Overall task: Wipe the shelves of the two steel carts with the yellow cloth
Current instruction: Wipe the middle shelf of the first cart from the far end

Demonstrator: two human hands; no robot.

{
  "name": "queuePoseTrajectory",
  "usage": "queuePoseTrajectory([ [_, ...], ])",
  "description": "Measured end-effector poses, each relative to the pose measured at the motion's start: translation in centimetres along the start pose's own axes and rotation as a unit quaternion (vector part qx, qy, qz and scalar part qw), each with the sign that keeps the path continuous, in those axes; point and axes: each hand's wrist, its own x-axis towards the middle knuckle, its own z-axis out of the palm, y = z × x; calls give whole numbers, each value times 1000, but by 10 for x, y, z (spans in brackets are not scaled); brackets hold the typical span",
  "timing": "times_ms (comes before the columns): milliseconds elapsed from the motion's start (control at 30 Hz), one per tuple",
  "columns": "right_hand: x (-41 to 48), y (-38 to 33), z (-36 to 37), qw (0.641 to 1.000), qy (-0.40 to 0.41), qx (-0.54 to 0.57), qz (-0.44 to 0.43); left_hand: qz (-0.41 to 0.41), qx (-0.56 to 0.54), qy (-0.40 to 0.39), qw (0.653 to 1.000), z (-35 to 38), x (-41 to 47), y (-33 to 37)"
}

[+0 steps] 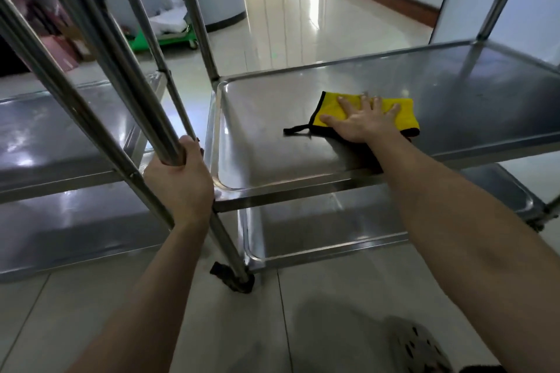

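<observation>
Lying flat on the middle shelf (272, 145) of the right-hand steel cart, the yellow cloth (331, 109) has black edging and a black loop trailing to its left. The right hand (362, 121) presses down on it, fingers straight and spread. The left hand (178, 179) grips the cart's near corner post (116, 70), fingers curled round the tube. A lower shelf (333, 221) lies beneath, and a caster (239, 281) stands on the tiled floor (242, 327). The second cart (60, 130) stands just beside, to the left.
</observation>
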Motion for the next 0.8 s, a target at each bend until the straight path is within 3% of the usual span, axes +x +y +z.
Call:
queuePoseTrajectory([
  [233, -5, -175, 9, 988, -27, -16, -154, 40, 10, -5, 999, 0, 3, -8],
  [333, -41, -210, 20, 974, -31, -12, -224, 46, 23, 24, 998, 2, 4, -5],
  [600, -105, -144, 35, 948, -56, 3, -314, 60, 25, 6, 998, 1, 1, 3],
  [700, -107, -95, 30, 960, -45, 2, -276, 65, 33, -7, 997, 0, -2, 3],
  [800, -109, -42, 19, 982, -29, -9, -186, 54, 30, -24, 998, -1, -1, 2],
])
